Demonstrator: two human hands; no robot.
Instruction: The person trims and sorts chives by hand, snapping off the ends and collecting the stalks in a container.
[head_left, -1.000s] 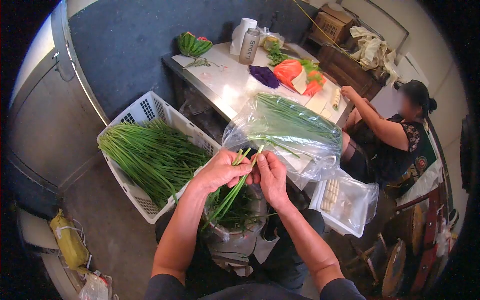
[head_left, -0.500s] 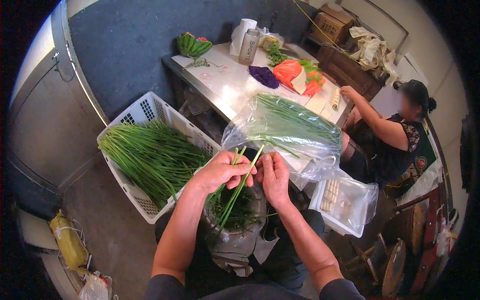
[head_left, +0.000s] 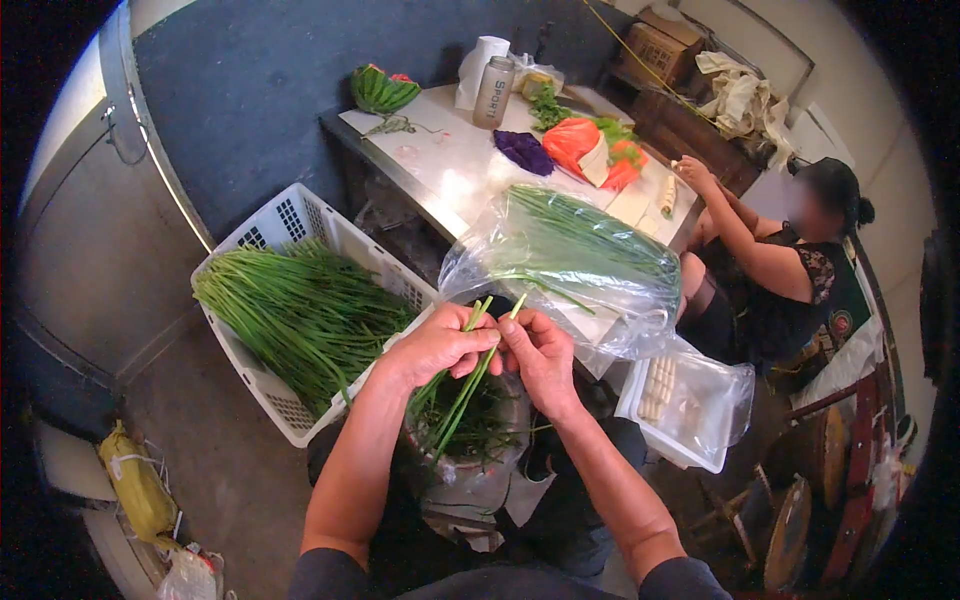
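My left hand [head_left: 447, 343] is closed around a few long green stalks [head_left: 466, 405], whose pale ends stick up above the fingers. Thumb and fingers of my right hand [head_left: 540, 358] pinch one stalk near its pale tip, close beside my left hand. The lower parts of the stalks hang over a bin [head_left: 510, 440] between my knees, with green scraps in it. To the left, a white crate [head_left: 278, 395] holds a large heap of green stalks [head_left: 300, 310]. More stalks lie in a clear plastic bag [head_left: 570, 250] on the table corner ahead.
The table [head_left: 425, 150] bears a cut watermelon [head_left: 383, 90], a bottle [head_left: 494, 92], purple cloth [head_left: 523, 152] and an orange bag [head_left: 572, 143]. At right sits a person [head_left: 790, 265], near a white tray [head_left: 685, 405] and wooden stools [head_left: 790, 535]. A yellow sack [head_left: 137, 483] lies at lower left.
My right hand has come back to the stalks and pinches one, after being slightly apart from them half a second ago. The other person's hands have risen a little from the table.
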